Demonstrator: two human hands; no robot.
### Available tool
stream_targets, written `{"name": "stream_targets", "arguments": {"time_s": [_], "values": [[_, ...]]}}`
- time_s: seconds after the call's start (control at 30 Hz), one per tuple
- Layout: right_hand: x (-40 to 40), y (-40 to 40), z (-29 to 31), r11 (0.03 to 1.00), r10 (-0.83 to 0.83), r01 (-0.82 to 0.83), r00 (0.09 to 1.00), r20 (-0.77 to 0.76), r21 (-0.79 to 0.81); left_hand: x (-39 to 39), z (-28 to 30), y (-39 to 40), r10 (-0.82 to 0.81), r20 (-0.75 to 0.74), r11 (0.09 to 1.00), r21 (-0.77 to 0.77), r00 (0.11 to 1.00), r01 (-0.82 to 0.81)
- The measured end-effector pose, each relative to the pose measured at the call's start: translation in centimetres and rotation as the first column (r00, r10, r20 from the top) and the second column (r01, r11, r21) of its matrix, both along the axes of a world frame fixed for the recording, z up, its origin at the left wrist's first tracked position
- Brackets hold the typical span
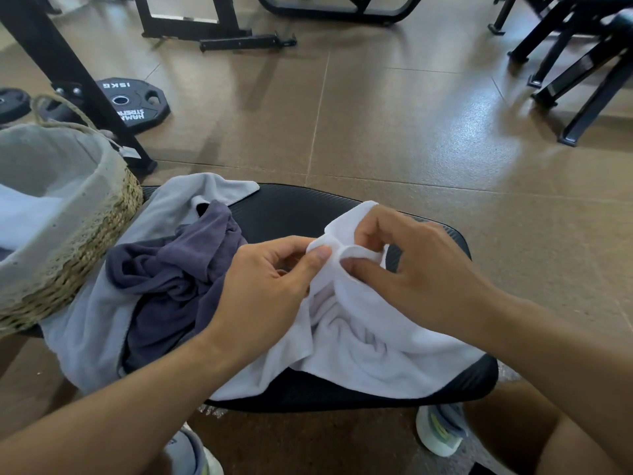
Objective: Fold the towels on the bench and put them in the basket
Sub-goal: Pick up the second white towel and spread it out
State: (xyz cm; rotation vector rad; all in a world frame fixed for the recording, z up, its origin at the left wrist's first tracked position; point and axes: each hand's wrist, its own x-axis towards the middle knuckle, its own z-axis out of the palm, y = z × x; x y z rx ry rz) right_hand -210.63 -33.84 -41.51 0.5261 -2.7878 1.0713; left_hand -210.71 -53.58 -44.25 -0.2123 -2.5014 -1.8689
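Hands meet over the white towel, and both are working the same stretch of hem. The left hand pinches the edge between thumb and forefinger; the right hand curls round the cloth just beside it, thumb pressed against the fold. Two grips, almost touching, on one raised edge at the far side of the towel.

The rest of it lies crumpled on the black bench, bunched toward the person and spilling to the near right edge. So the bulk hangs below and nearer than the grip, and the hem runs roughly left to right between the hands. That looks like the relation that counts: to open the towel flat, the hands would likely need to slide apart along that hem, each toward its own corner.

To the left, a dark purple towel sits heaped on a pale grey towel, both unfolded. The woven basket stands at the bench's left end, nearer the left hand, with something pale already inside.
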Motion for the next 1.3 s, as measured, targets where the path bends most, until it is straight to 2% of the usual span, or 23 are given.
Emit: {"name": "stream_targets", "arguments": {"time_s": [0.23, 0.47, 0.8, 1.3], "values": [[-0.22, 0.26, -0.17, 0.999, 0.019, -0.014, 0.994, 0.11, -0.04, 0.26, -0.02, -0.21, -0.081, 0.023, 0.996, 0.049, 0.996, 0.08], [-0.2, 0.11, -0.22, 0.997, -0.033, 0.039, 0.993, 0.111, -0.059, 0.39, 0.05, -0.27, -0.135, 0.053, 0.987, 0.09, 0.989, 0.13], [-0.18, -0.07, 0.13, 0.998, -0.018, 0.025, 0.993, 0.117, -0.056, 0.67, -0.1, -0.3, -0.152, 0.011, 0.988, 0.0, 0.988, 0.153], [-0.28, 0.26, -0.28, 0.998, 0.028, -0.02, 0.99, 0.14, -0.056, 0.73, -0.27, -0.09, -0.135, 0.012, 0.99, -0.029, 0.991, 0.135]]}}
